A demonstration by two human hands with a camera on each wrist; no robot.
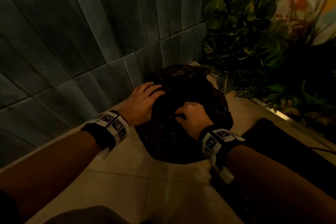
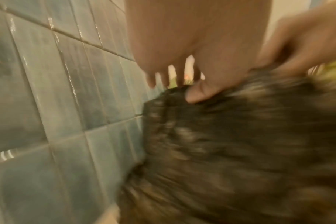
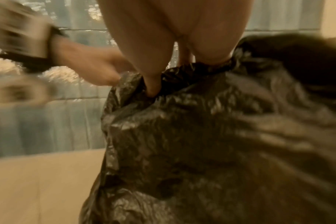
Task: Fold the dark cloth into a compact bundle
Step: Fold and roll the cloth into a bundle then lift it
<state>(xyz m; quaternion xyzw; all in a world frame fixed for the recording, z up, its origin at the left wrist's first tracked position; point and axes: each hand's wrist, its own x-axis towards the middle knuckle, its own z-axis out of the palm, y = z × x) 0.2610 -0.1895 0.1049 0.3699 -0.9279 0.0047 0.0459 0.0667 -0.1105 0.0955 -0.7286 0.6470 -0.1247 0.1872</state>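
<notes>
The dark cloth (image 1: pixel 183 129) lies bunched on the pale tiled floor beside the wall; it looks dark, crinkled and shiny in the right wrist view (image 3: pixel 201 144) and blurred in the left wrist view (image 2: pixel 240 151). My left hand (image 1: pixel 145 100) rests flat on its upper left part with the fingers stretched out (image 2: pixel 173 75). My right hand (image 1: pixel 192 116) is curled over the middle of the cloth, and its fingers (image 3: pixel 153 84) dig into a gathered fold and pinch it.
A blue-grey tiled wall (image 1: pixel 81 42) runs along the left. Leafy potted plants (image 1: pixel 254 42) crowd the far right corner. A dark strip of material (image 1: pixel 283 142) lies on the floor (image 1: pixel 145 187) to the right of the cloth.
</notes>
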